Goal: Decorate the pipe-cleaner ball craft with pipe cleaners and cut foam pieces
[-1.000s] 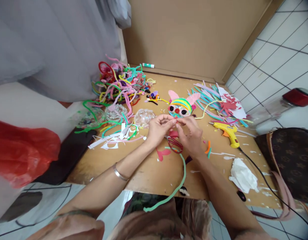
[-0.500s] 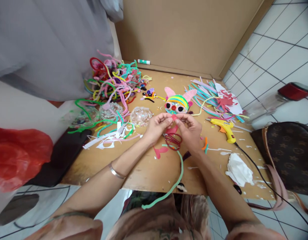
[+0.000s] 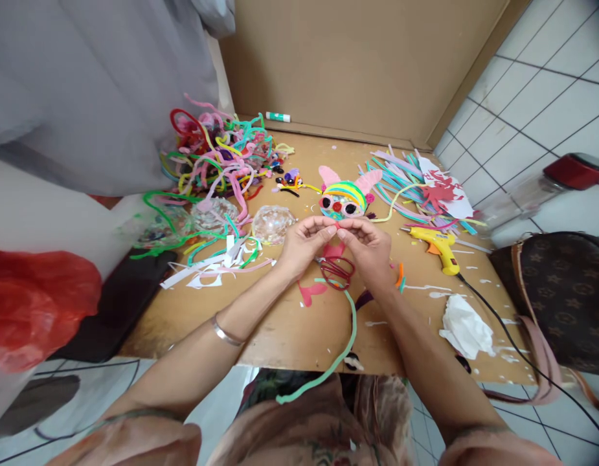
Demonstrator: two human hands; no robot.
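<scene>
My left hand (image 3: 309, 241) and my right hand (image 3: 364, 246) meet at the middle of the table, fingertips pinched together on a small red piece (image 3: 338, 226), mostly hidden by the fingers. Just beyond them lies a decorated face (image 3: 345, 199) with pink ears, striped yellow and green top, black eyes and a red nose. Under the hands are red-handled scissors (image 3: 337, 272) and scraps of red-pink material (image 3: 311, 294). A green fuzzy stem (image 3: 353, 323) curves from the scissors over the table's front edge.
Tangled fuzzy stems (image 3: 221, 152) and clear domes (image 3: 272, 224) sit left, with white paper strips (image 3: 226, 262). At right are straight stems (image 3: 394, 184), a yellow glue gun (image 3: 435, 247), crumpled tissue (image 3: 467, 327) and a brown bag (image 3: 566, 298). A glue stick (image 3: 278, 117) lies at the back.
My fingertips have drawn closer together, and less of the red piece shows between them. The view has shifted slightly; the other objects lie as before.
</scene>
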